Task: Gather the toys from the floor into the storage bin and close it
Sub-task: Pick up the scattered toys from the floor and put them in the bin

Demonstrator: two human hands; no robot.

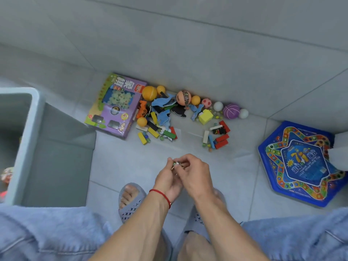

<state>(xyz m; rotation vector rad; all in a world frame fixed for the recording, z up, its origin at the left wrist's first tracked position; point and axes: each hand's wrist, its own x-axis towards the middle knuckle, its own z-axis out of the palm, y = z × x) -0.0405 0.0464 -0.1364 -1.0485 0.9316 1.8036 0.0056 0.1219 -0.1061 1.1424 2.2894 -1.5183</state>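
Observation:
My left hand (166, 178) and my right hand (194, 175) meet above the floor, fingers curled together around a few small marbles (176, 164). The grey storage bin (28, 140) stands open at the left, its lid not in view. Toys lie in a heap along the wall: balls such as the orange ball (149, 93), several coloured wooden blocks (222, 141), a yellow brick (205, 116), blue puzzle pieces (163, 117) and loose marbles. A purple game box (114, 106) lies at the heap's left, and a blue hexagonal game board (301, 162) at the right.
My feet in grey slippers (130, 200) stand just below the hands. A grey wall (188, 44) runs behind the toys. A white object (340, 151) overlaps the board's right edge. Something red shows low inside the bin (6, 175).

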